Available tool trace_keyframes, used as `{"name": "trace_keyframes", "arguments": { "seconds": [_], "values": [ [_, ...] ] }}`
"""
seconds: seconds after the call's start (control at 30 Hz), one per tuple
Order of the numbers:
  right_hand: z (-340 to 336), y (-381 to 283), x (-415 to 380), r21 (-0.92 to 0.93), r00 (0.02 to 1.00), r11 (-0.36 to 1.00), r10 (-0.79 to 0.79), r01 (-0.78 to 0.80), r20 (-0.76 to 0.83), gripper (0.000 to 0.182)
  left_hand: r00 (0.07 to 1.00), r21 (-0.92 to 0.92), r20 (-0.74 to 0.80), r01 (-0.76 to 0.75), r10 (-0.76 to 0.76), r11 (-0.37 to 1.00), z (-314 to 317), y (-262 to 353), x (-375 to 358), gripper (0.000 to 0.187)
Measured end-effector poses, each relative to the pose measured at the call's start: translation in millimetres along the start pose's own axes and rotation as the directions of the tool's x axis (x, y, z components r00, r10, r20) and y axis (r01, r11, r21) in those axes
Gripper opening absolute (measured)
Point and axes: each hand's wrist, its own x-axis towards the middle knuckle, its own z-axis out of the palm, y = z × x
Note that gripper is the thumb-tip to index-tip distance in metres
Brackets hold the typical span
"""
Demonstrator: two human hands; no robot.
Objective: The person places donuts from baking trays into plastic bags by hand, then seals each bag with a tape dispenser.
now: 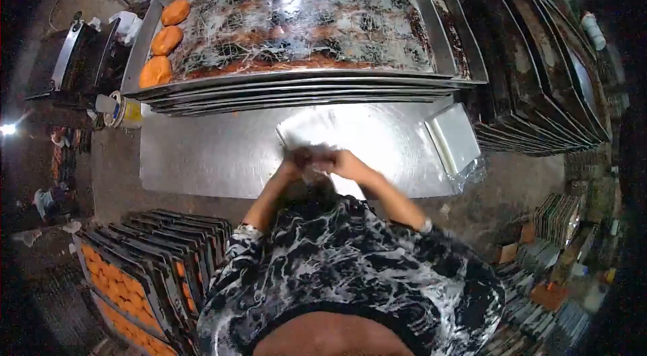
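My left hand (291, 166) and my right hand (342, 165) are close together in front of my chest, over the near edge of a shiny metal table (202, 154). Fingers on both are bent inward, dark and smeared by motion. A clear plastic bag (303, 125) seems to stick out beyond the left fingers, partly lost in the table's glare. What lies between the two hands is too blurred to name. Just past them, a stack of metal trays (290, 90) spans the table; three orange-brown buns (166, 41) sit along the top tray's left side.
A stack of clear plastic bags (453, 139) lies at the table's right end. Racked dark trays (532, 53) stand on the right. Trays full of buns (118, 282) lean at lower left. A yellow tub (129, 113) is by the table's left side.
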Motion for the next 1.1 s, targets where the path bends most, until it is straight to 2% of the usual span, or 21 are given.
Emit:
{"name": "trace_keyframes", "arguments": {
  "seconds": [0.03, 0.07, 0.17, 0.23, 0.27, 0.3, 0.33, 0.37, 0.4, 0.47, 0.53, 0.6, 0.67, 0.73, 0.8, 0.87, 0.9, 0.93, 1.0, 1.07, 1.1],
  "values": [
    [19.0, 31.5, -17.3, -0.026, 0.99, 0.99, -0.134, 0.135, 0.053, 0.029, 0.999, 0.188, -0.04, -0.002, 0.01, 0.982, 20.3, 45.3, -10.0, 0.022],
    [25.3, 24.8, -32.1, 0.085, 1.0, 0.996, 0.003, -0.002, -0.017, 0.032, 0.996, 0.359, -0.085, 0.005, 0.027, 0.933, 54.4, 105.3, -25.4, 0.024],
    [20.4, 51.4, -29.2, 0.061, 0.994, 0.998, -0.004, 0.011, -0.107, 0.031, 0.974, 0.443, -0.122, -0.121, 0.193, 0.888, 121.4, 159.9, -36.2, 0.026],
    [21.0, 45.6, -32.7, 0.029, 0.981, 0.994, -0.099, 0.105, -0.169, 0.028, 0.97, 0.483, -0.22, 0.016, 0.103, 0.876, 121.1, 164.5, -38.2, 0.024],
    [22.7, 37.7, -42.6, 0.06, 0.943, 0.977, 0.212, -0.204, -0.257, 0.021, 0.96, 0.506, -0.281, 0.131, 0.02, 0.852, 119.0, 167.6, -34.7, 0.023],
    [26.4, 32.4, -51.9, 0.113, 0.798, 0.863, 0.499, -0.492, -0.339, 0.016, 0.962, 0.574, -0.23, 0.011, 0.149, 0.819, 123.2, 167.6, -35.6, 0.021],
    [36.0, 24.0, -52.3, -0.059, 0.846, 0.983, 0.117, -0.173, -0.52, 0.012, 0.948, 0.63, -0.168, -0.107, 0.269, 0.769, 133.4, 178.5, -38.6, 0.021],
    [38.3, 15.8, -46.6, 0.078, 0.855, 0.98, 0.197, -0.183, -0.479, 0.013, 0.957, 0.315, -0.223, -0.111, 0.188, 0.943, 141.7, 189.9, -43.0, 0.02],
    [36.1, -4.6, -36.9, 0.216, 0.86, 0.956, 0.274, -0.197, -0.43, 0.017, 0.899, 0.545, -0.215, -0.212, 0.38, 0.811, 129.3, 179.4, -38.0, 0.014],
    [28.4, -27.5, -3.0, 0.623, 0.881, 0.692, 0.473, -0.364, -0.012, 0.03, 0.834, 0.642, -0.375, -0.082, 0.405, 0.762, 120.1, 241.5, -51.7, 0.012],
    [2.8, -46.6, 22.5, 0.604, 0.975, 0.792, 0.195, -0.094, -0.103, 0.025, 0.721, 0.653, -0.394, -0.217, 0.57, 0.726, 122.1, 259.9, -54.6, 0.013],
    [7.2, -120.7, 30.7, 0.424, 0.901, 0.904, 0.148, 0.043, -0.408, 0.019, 0.724, 0.437, -0.49, -0.277, 0.485, 0.856, 107.2, 292.2, -72.3, 0.014],
    [35.2, -118.4, 44.7, -0.006, 0.839, 0.995, -0.091, 0.104, -0.536, 0.014, 0.756, 0.36, -0.481, -0.292, 0.444, 0.886, 73.3, 317.1, -100.1, 0.013],
    [52.3, -121.3, 52.5, -0.327, 0.837, 0.939, -0.26, 0.104, -0.482, 0.009, 0.88, 0.579, -0.219, -0.231, 0.422, 0.782, 62.3, 321.9, -115.0, 0.013],
    [60.4, -139.9, 74.5, -0.222, 0.87, 0.963, -0.236, 0.151, -0.433, 0.014, 0.751, 0.445, -0.436, -0.299, 0.496, 0.844, 50.7, 328.5, -119.8, 0.011],
    [58.6, -164.1, 94.0, 0.306, 0.951, 0.933, 0.253, -0.192, -0.175, 0.026, 0.552, 0.553, -0.554, -0.316, 0.623, 0.771, 46.8, 342.5, -121.1, 0.011],
    [53.0, -140.5, 114.1, 0.693, 0.966, 0.699, 0.258, -0.175, -0.016, 0.035, 0.534, 0.609, -0.487, -0.358, 0.691, 0.707, 49.7, 352.7, -124.2, 0.009],
    [39.1, -175.1, 123.7, 0.841, 0.974, 0.523, 0.227, -0.14, 0.021, 0.041, 0.517, 0.654, -0.419, -0.398, 0.746, 0.643, 51.9, 358.0, -128.4, 0.008],
    [41.2, -199.1, 153.7, 0.678, 0.948, 0.678, -0.093, 0.284, -0.305, 0.054, 0.568, 0.662, -0.266, -0.48, 0.779, 0.576, 31.6, 355.8, -130.1, 0.028],
    [73.7, -257.1, 171.0, 0.877, 0.906, 0.227, -0.099, 0.423, -0.411, 0.07, 0.477, 0.078, -0.56, -0.784, 0.678, 0.616, 6.9, 367.3, -125.9, 0.061],
    [83.3, -248.0, 172.1, 0.976, 0.978, 0.109, -0.115, 0.187, -0.174, 0.074, 0.558, -0.236, -0.615, -0.805, 0.558, 0.545, -12.6, 366.7, -126.4, 0.088]
  ]
}}
